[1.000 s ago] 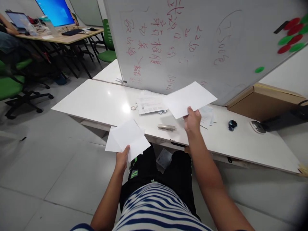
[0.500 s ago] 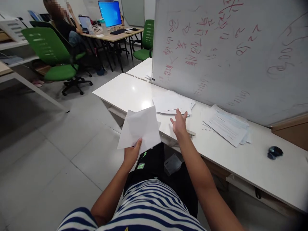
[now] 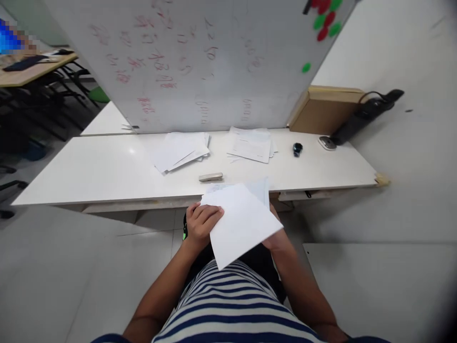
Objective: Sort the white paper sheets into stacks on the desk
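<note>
In front of my lap I hold several loose sheets of paper (image 3: 243, 219), a blank white one on top and printed ones showing behind it. My left hand (image 3: 203, 223) is closed on their left edge, fingers over the top sheet. Under the right side is my right hand (image 3: 277, 236), closed around the sheets, with most of its fingers hidden by the paper. A stapler (image 3: 211, 177) lies on the white desk (image 3: 107, 166) just beyond the papers. Behind it rest a pile of mostly blank papers (image 3: 182, 148) and a pile of printed papers (image 3: 252, 144).
A whiteboard (image 3: 221, 71) with red writing stands along the desk's back edge. To the right are a dark wristwatch (image 3: 297, 149), a computer mouse (image 3: 327, 142), a brown board (image 3: 317, 112) and a black upright object (image 3: 364, 116). Another desk (image 3: 39, 71) stands far left.
My view has swung right. My right hand has come back from over the desk to the papers. My left hand now grips their left edge, and printed sheets show behind the blank one.
</note>
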Demonstrator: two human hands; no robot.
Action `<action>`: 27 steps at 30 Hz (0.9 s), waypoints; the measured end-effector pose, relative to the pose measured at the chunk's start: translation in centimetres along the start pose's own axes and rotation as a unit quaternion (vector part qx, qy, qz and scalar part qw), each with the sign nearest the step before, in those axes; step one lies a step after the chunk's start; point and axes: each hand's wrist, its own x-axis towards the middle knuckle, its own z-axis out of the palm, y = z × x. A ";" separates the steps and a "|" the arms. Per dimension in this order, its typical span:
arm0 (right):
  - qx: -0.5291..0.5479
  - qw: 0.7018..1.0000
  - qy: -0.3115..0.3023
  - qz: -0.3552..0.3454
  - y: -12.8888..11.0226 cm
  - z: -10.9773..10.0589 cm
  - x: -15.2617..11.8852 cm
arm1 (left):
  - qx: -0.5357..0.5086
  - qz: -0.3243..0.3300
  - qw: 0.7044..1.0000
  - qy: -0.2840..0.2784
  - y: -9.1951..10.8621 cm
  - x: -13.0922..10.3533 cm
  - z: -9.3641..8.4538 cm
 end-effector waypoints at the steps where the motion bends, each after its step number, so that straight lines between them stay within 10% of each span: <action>1: -0.017 1.000 0.019 0.010 0.1 -1.3 -0.5 | -0.013 -0.003 0.999 -0.032 0.0 0.0 0.6; 11: 0.018 0.995 0.073 0.067 0.1 -9.0 -0.7 | -0.066 -0.087 0.980 -0.164 -0.9 0.2 2.0; 18: 0.040 0.993 0.103 0.031 1.5 -7.0 -0.5 | -0.118 -0.176 0.976 -0.057 -1.5 0.5 1.5; 27: -0.055 0.980 0.186 -0.037 2.3 -4.6 0.0 | -0.046 -0.067 0.995 -0.052 -1.8 0.2 0.8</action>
